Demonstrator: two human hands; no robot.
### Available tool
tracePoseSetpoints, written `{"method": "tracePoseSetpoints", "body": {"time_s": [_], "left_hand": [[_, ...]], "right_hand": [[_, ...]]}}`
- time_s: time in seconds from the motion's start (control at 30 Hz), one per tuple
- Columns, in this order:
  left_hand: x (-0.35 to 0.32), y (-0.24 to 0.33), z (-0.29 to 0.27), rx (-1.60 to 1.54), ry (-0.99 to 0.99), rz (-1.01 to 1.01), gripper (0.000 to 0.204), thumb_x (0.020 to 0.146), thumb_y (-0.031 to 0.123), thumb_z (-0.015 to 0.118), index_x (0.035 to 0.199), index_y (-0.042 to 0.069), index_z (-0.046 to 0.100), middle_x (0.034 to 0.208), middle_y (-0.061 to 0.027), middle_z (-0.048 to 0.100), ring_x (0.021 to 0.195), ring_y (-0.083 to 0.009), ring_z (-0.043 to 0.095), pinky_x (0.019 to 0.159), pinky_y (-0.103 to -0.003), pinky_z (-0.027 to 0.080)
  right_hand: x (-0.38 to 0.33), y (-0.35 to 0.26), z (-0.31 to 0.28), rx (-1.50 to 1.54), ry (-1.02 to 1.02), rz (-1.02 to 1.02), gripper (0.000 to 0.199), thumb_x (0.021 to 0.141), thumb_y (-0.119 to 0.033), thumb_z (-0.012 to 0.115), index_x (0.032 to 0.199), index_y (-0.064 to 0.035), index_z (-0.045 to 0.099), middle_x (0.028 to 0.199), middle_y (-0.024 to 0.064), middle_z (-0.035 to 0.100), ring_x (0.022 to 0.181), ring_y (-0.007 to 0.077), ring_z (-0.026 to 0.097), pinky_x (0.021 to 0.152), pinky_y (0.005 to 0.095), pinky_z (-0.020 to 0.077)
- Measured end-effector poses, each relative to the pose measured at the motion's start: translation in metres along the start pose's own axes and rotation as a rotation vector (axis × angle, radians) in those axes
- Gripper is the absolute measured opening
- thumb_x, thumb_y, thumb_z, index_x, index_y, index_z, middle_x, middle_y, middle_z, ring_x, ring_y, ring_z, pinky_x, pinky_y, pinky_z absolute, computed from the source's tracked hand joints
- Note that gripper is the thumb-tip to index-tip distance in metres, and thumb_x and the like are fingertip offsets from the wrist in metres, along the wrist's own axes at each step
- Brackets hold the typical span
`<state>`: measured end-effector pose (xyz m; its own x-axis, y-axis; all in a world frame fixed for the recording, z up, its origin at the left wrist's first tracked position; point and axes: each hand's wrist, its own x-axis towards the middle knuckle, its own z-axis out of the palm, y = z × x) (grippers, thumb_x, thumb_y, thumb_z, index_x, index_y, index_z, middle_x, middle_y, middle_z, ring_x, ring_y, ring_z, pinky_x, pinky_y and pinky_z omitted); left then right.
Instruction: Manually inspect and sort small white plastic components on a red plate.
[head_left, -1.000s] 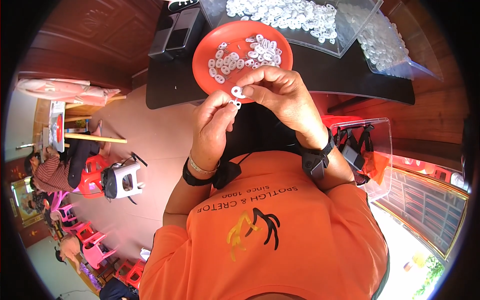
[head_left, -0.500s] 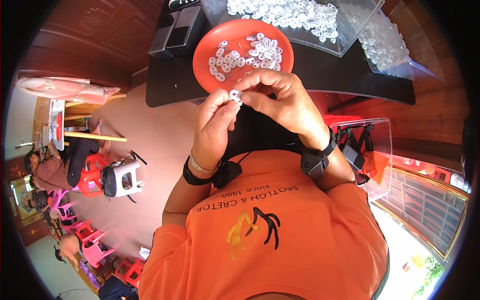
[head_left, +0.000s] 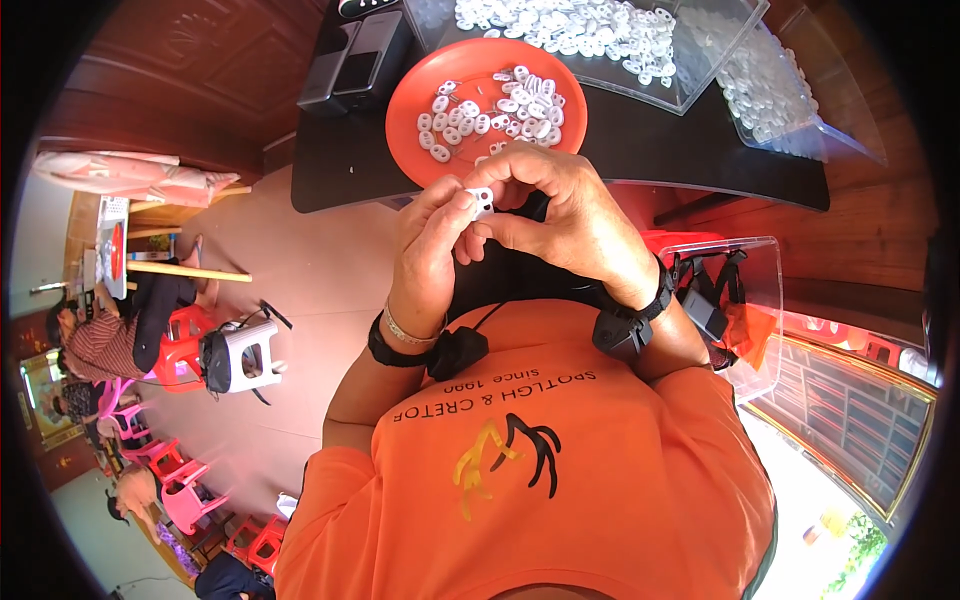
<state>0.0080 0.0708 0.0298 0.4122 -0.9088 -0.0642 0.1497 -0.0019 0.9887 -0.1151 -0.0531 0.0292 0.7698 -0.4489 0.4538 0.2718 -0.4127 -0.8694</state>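
Just in front of the plate's near edge, a small white oval plastic piece with two holes (head_left: 484, 203) sits between my hands. My left hand (head_left: 430, 235) pinches it between thumb and fingers from the left. On the other side, the thumb and curled forefinger of my right hand (head_left: 570, 210) close on its right edge; the tips are partly hidden. Beyond them an orange-red round plate (head_left: 408, 125) bears many similar white pieces (head_left: 535, 105) and some thin metal pins (head_left: 478, 90).
A clear bin (head_left: 690, 85) full of white pieces stands on the black table (head_left: 660, 150), with a blue-edged clear scoop or tray (head_left: 830, 135) of more at right. Dark boxes (head_left: 365, 60) lie left of the plate. A clear tub (head_left: 770, 300) stands beside my right arm.
The white piece has turned and shifted slightly right and down. My right thumb has moved lower, and its fingers have come closer around the piece.
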Motion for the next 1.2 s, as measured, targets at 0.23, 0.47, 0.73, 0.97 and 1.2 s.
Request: {"method": "tracePoseSetpoints", "body": {"time_s": [0.23,0.47,0.73,0.97,1.2], "left_hand": [[-0.001,-0.003,0.014,0.003,0.157,0.032,0.031,0.095,0.027,0.048,0.097,-0.001,0.061,0.071,0.0004,0.055,0.054,-0.0046,0.042,0.048,-0.019,0.031],[-0.001,-0.005,0.004,0.017,0.110,0.091,0.029,0.094,0.026,0.048,0.079,0.003,0.055,0.064,0.0008,0.049,0.054,-0.0055,0.042,0.049,-0.020,0.031],[-0.002,-0.003,0.008,0.050,0.116,0.146,0.029,0.093,0.023,0.049,0.070,0.004,0.050,0.059,0.0009,0.044,0.052,-0.0076,0.040,0.049,-0.023,0.031],[-0.008,-0.011,0.010,0.090,0.194,0.206,0.029,0.092,0.019,0.049,0.067,0.003,0.048,0.056,0.0002,0.042,0.047,-0.0067,0.038,0.044,-0.024,0.027],[-0.007,-0.012,0.012,0.044,0.194,0.192,0.031,0.092,0.022,0.047,0.071,0.000,0.052,0.056,-0.0005,0.044,0.045,-0.0076,0.040,0.043,-0.023,0.030]], "right_hand": [[-0.001,-0.004,0.009,-0.174,0.055,-0.048,0.036,0.069,-0.009,0.080,0.101,-0.0049,0.066,0.090,0.0081,0.067,0.082,0.0220,0.066,0.071,0.0314,0.0529],[-0.004,-0.004,0.013,-0.225,0.051,-0.051,0.036,0.069,-0.016,0.081,0.100,-0.0065,0.065,0.092,0.0083,0.068,0.083,0.0267,0.067,0.072,0.0330,0.0542],[-0.004,-0.005,0.007,-0.199,0.069,-0.146,0.033,0.069,-0.012,0.081,0.097,-0.0055,0.065,0.089,0.0085,0.068,0.079,0.0246,0.068,0.067,0.0310,0.0543],[-0.004,-0.005,0.011,-0.213,0.073,-0.202,0.023,0.071,-0.010,0.078,0.092,-0.0062,0.067,0.082,0.0084,0.067,0.072,0.0255,0.067,0.063,0.0319,0.0528],[-0.005,-0.015,0.012,-0.327,0.088,-0.227,0.018,0.074,-0.012,0.076,0.090,-0.0076,0.068,0.073,0.0060,0.063,0.063,0.0242,0.063,0.055,0.0320,0.0500]]}}
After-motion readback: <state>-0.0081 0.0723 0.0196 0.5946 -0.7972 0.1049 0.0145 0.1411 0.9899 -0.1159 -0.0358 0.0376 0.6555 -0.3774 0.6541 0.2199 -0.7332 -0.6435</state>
